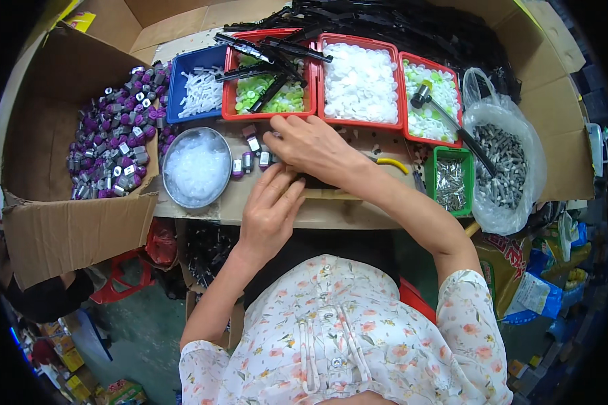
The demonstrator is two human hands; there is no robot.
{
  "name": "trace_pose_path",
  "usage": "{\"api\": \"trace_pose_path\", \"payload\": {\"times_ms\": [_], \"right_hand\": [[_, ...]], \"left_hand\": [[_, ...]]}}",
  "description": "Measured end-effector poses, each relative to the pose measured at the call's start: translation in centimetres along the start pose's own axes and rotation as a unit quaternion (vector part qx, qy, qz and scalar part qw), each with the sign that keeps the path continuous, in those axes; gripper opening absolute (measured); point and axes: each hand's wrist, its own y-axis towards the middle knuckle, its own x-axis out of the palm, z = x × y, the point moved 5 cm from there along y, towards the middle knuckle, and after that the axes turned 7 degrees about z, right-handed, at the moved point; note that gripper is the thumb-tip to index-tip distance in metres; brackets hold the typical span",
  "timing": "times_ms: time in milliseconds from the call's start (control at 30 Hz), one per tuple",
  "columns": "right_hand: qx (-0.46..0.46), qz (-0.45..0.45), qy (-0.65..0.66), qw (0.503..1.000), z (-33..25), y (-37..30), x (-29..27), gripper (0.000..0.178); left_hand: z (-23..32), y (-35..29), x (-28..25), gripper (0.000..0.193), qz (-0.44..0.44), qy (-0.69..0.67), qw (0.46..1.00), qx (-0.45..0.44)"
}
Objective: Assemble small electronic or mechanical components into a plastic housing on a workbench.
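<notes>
parts [248, 162], several, purple-and-grey: on desk [233, 208], toward front edge, just beside fingers; presumably light, stiff, smooth; best pinched by the sides. left hand [267, 210], right hand [312, 148]: fingers curled narrow; cannot tell what they hold.

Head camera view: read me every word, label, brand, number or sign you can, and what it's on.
Gold plastic package, right: large red characters show, but I don't copy printed wording.
Blue-and-white plastic packet beside it: print too small to read.
Yellow patch on brown cardboard, upper left: too blurred.
Small purple-and-grey blocky parts near the left hand: no readable text.
</notes>
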Motion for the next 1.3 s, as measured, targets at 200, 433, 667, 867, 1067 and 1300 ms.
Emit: {"api": "trace_pose_path", "payload": {"times_ms": [200,433,667,867,1067,1300], "right_hand": [[-0.041,-0.012,-0.074,0.996,0.1,0.1,0.6,0.021],[0.120,0.016,0.227,0.966,1.9,-1.2,-0.8,0.019],[0.251,0.009,0.410,0.877,2.8,-2.6,-0.5,0.024],[0.356,-0.064,0.494,0.790,2.7,-2.9,0.6,0.028],[0.364,-0.018,0.448,0.816,3.3,-2.8,0.0,0.037],[0.262,0.124,0.341,0.894,2.6,-3.6,-2.7,0.022]], "left_hand": [[-1.5,0.8,-1.3,0.027,0.039,0.034,0.997,-0.057],[-3.1,1.9,-1.9,0.033,0.088,0.003,0.987,-0.138],[-3.7,2.8,-0.6,0.035,0.058,-0.064,0.982,-0.166],[-4.6,3.5,-0.3,0.036,0.054,-0.063,0.985,-0.150],[-3.6,4.5,-0.5,0.036,0.078,-0.037,0.993,-0.083],[-3.6,4.5,-0.6,0.031,0.025,-0.183,0.968,-0.171]]}}
